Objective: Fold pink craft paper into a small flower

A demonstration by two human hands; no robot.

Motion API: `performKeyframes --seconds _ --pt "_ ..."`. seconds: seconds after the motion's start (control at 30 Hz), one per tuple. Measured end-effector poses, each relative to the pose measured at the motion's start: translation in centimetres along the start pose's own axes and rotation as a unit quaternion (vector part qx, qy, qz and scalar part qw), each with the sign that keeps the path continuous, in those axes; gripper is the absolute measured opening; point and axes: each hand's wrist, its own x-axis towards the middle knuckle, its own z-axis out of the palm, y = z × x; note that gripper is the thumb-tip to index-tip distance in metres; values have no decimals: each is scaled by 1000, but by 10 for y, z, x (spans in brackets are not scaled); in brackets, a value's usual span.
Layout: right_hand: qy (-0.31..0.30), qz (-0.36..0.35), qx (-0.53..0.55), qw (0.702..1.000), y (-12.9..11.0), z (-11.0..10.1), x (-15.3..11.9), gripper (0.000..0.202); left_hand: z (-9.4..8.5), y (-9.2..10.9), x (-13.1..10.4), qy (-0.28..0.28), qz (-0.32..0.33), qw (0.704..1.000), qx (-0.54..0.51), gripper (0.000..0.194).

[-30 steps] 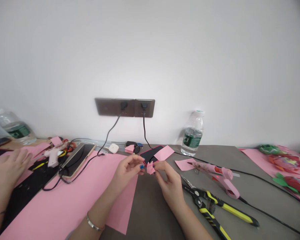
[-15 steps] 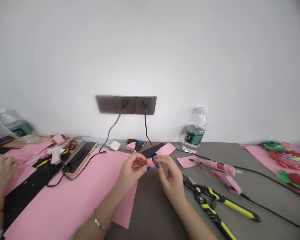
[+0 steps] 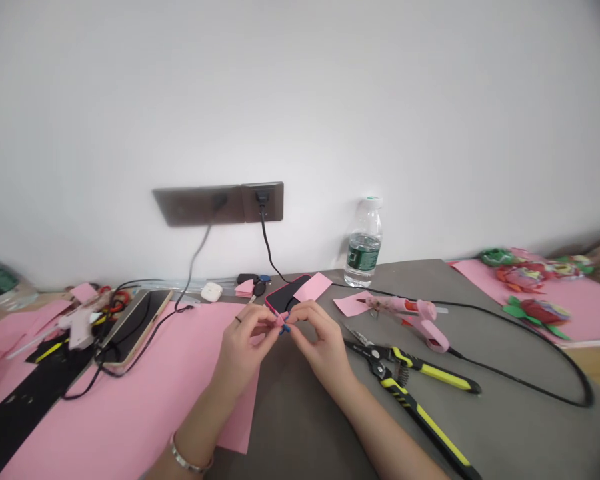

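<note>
Between my two hands is a small folded piece of pink paper (image 3: 281, 319), largely hidden by fingers. My left hand (image 3: 247, 343) pinches it from the left, thumb and fingers pressed together. From the right, my right hand (image 3: 323, 339) closes thumb and fingertips on the same piece, and the fingertips of both hands meet. Behind the hands, a pink paper square (image 3: 313, 287) lies across a dark phone with a red edge (image 3: 289, 293). A large pink sheet (image 3: 130, 407) lies on the grey table under and left of my left hand.
Yellow-black pliers (image 3: 379, 367), a pink glue gun (image 3: 420, 313) with its cable, and a pink scrap (image 3: 352, 304) lie right. A water bottle (image 3: 364, 247) stands behind. At left are another phone (image 3: 135, 327), a second glue gun (image 3: 80, 327) and cords. Colourful paper flowers (image 3: 525, 277) lie far right.
The view has turned right, so things appear further left. My hands have come closer together around the pink piece. The other person's hand at the left has almost left the view.
</note>
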Motion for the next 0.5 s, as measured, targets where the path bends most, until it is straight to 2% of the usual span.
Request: performKeyframes --seconds 0.3,0.5 --pt "34 62 63 996 4 8 -4 12 1 -2 0 1 43 998 45 5" --pt "31 86 95 991 8 7 -4 7 1 -3 1 10 58 997 47 5"
